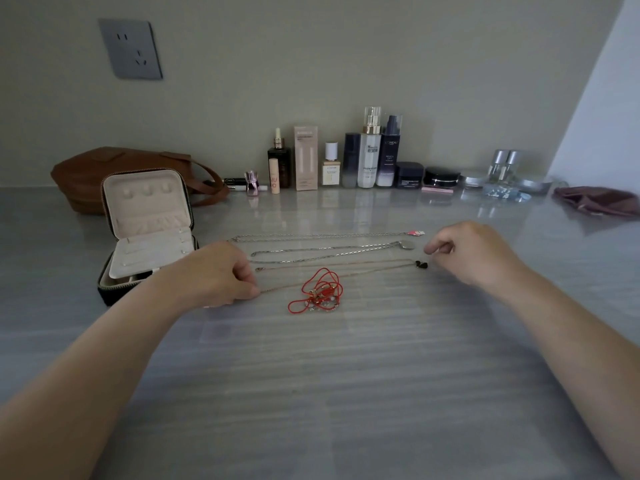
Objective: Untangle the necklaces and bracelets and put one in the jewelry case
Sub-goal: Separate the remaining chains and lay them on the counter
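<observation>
Three necklaces lie stretched out in rows on the grey table [311,375]. The farthest is a silver chain [322,236] with a pink pendant. Nearer lies a silver chain with a round disc pendant [406,244]. Nearest is a thin rose-gold chain [339,263] with a black heart pendant [421,264]. My left hand [221,275] pinches that thin chain's left end. My right hand [474,251] hovers just right of the black pendant, fingers loosely curled and holding nothing. A tangle of red cord bracelets [320,292] lies in front of the chains. The open jewelry case [149,233] stands at the left.
A brown leather bag [104,171] sits behind the case. Cosmetic bottles and jars [367,157] line the wall at the back. A dark pouch [599,202] lies at the far right. A wall socket [131,48] is high on the left.
</observation>
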Available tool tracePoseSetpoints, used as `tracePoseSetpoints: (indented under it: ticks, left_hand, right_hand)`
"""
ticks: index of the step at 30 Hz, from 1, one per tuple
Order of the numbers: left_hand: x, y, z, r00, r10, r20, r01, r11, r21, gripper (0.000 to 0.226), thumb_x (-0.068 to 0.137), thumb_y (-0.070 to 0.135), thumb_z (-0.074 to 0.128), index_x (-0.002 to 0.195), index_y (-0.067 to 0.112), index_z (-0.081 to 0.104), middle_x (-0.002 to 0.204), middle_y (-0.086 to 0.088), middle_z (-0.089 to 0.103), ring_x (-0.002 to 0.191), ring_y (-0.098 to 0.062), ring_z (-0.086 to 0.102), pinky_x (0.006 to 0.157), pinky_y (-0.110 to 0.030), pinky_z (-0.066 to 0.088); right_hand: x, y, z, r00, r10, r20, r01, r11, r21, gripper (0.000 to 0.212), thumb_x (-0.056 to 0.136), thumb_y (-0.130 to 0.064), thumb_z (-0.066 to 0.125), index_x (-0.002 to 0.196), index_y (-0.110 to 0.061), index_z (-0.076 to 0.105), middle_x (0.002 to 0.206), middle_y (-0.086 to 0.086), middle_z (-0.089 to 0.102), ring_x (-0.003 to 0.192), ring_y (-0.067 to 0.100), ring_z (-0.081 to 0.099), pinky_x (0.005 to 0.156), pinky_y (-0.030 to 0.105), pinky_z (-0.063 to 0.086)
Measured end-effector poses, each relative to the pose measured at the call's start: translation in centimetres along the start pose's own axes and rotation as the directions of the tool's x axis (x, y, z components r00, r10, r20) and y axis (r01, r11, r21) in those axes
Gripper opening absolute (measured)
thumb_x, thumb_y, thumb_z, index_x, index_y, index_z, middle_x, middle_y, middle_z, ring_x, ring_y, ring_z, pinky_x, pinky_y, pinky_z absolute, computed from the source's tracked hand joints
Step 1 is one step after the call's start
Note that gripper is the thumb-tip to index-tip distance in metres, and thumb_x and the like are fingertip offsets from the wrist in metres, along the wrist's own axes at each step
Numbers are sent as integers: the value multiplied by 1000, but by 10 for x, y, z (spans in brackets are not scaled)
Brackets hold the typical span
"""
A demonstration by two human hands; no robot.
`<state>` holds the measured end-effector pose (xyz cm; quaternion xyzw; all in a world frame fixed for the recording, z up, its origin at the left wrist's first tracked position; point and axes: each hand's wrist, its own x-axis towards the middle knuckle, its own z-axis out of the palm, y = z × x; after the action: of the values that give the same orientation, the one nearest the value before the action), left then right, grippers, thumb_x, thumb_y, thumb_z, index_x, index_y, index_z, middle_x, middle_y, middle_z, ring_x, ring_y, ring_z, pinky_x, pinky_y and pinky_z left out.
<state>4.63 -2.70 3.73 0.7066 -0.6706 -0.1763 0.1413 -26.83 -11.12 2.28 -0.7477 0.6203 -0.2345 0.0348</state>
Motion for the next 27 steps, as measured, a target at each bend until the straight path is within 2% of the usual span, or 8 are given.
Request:
tracePoseSetpoints:
  ticks: [4, 6, 10, 15, 17, 19, 24, 27]
  left_hand:
    - [-1, 1, -1, 1000, 8, 27, -8, 1000, 9, 15, 81, 18, 70, 67, 20, 65, 57, 5, 61, 55, -10, 55, 57, -21, 43]
    - [-2, 2, -1, 999, 17, 36, -18, 1000, 22, 15, 82, 18, 70, 67, 20, 65, 60, 2, 63, 56, -13, 56, 57, -21, 44]
    - [-3, 3, -2, 1000, 13, 25, -14, 999, 29, 15, 82, 19, 70, 68, 20, 65, 64, 1, 64, 58, -12, 57, 57, -20, 44]
    - [-2, 4, -1, 1000, 22, 12, -22, 999, 39, 15, 83, 19, 69, 69, 20, 64, 68, 1, 66, 59, -11, 58, 56, -19, 44]
    - [-2, 5, -1, 1000, 22, 9, -23, 999, 45, 15, 84, 19, 68, 69, 21, 64, 68, 4, 64, 60, -9, 57, 56, -19, 43]
    - [-3, 5, -1, 1000, 24, 6, -25, 998, 49, 14, 84, 19, 68, 70, 20, 64, 69, 3, 64, 61, -10, 57, 57, -19, 43]
    - [-3, 6, 0, 999, 34, -9, -34, 997, 62, 17, 83, 19, 69, 67, 22, 62, 65, 7, 61, 60, -9, 56, 56, -19, 42]
    - [-3, 5, 0, 999, 33, -18, -31, 997, 67, 17, 83, 19, 69, 68, 22, 62, 64, 7, 61, 60, -10, 56, 55, -20, 42]
  right_hand:
    - [-2, -5, -2, 997, -6, 76, 2, 998, 57, 8, 76, -26, 76, 81, -24, 71, 78, -4, 63, 79, 17, 59, 72, 27, 45]
    - [-3, -6, -3, 994, 0, 108, -2, 1000, 21, 6, 76, -28, 76, 78, -24, 72, 76, -5, 64, 78, 18, 60, 73, 28, 48]
    - [-3, -6, -3, 998, -27, 53, 29, 999, -37, 11, 84, -24, 68, 82, -16, 74, 80, 3, 69, 77, 23, 62, 74, 33, 51]
    - [1, 0, -6, 999, 35, -3, -34, 986, 160, 11, 83, -14, 66, 74, -15, 72, 73, -2, 69, 76, 19, 62, 73, 29, 47]
    - [3, 4, -7, 997, 74, 33, -80, 962, 259, 20, 84, -10, 64, 67, -19, 68, 54, -12, 65, 62, 9, 62, 71, 32, 51]
    - [4, 6, -7, 991, 99, 93, -124, 941, 315, 24, 86, -8, 62, 66, -20, 66, 47, -17, 62, 45, -2, 57, 69, 31, 53]
    - [4, 8, -9, 977, 143, 156, -194, 903, 383, 15, 87, -7, 61, 74, -8, 69, 51, -11, 66, 40, -3, 53, 65, 22, 49]
    - [3, 7, -10, 972, 185, 146, -230, 876, 423, 10, 84, -4, 62, 79, -3, 70, 63, -1, 67, 39, -2, 53, 57, 15, 48]
